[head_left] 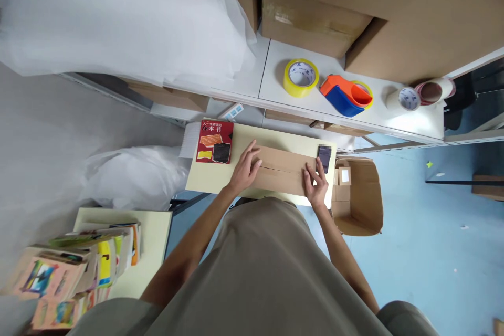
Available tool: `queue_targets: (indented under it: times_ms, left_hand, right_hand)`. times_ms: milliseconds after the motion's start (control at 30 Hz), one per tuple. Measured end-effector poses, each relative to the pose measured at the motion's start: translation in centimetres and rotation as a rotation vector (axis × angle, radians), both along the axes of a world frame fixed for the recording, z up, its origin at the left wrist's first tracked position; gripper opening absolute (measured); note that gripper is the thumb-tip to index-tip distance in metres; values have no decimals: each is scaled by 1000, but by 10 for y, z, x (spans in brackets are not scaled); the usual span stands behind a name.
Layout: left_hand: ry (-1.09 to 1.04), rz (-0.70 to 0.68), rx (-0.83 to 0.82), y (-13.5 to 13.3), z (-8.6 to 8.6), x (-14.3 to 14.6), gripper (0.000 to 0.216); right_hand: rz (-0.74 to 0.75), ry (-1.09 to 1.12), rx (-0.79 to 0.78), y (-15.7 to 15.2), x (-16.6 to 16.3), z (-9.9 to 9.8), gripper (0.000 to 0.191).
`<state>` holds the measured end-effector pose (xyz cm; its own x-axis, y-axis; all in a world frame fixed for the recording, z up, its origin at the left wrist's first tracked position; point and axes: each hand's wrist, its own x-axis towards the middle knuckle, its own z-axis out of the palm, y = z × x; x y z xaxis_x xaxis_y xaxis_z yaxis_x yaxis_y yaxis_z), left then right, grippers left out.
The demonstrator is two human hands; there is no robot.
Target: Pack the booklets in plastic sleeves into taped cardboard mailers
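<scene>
A flat brown cardboard box lies across the narrow pale table, with a lengthwise seam between the flaps on its upper face. My left hand holds its left end, fingers at the edge and thumb on top. At the opposite end, my right hand grips the box with bent fingers. Left of the box is a red book with orange, yellow and black patches on its cover. A dark phone rests just beyond my right fingers.
On the shelf ahead are a yellow tape roll, an orange-and-blue tape dispenser and more rolls. An open carton stands right of the table. Stacked books sit lower left. White plastic wrap lies behind them.
</scene>
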<state>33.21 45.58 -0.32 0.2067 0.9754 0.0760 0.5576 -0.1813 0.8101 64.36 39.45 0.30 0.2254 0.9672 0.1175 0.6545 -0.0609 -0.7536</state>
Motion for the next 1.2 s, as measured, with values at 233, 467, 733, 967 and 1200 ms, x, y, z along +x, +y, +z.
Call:
queue_targets:
  times_ms: [233,467,733,967,1200]
  left_hand:
    - [13,-12,4,4,-3,5,44]
    - [22,13,-20,2,-4,11,47]
    - [29,9,-22,4,-6,11,48]
    - [57,-2,5,6,-5,9,47]
    - [213,-13,124,7,13,6,47]
  right_hand:
    - [21,-48,-27,-1,3,1,52]
    - [71,4,-53,2,10,6,53]
    - [57,-11,-54,3,11,1,51]
    - [54,22,-49,3,9,-2,52]
    - [125,-100,56,2,13,4,51]
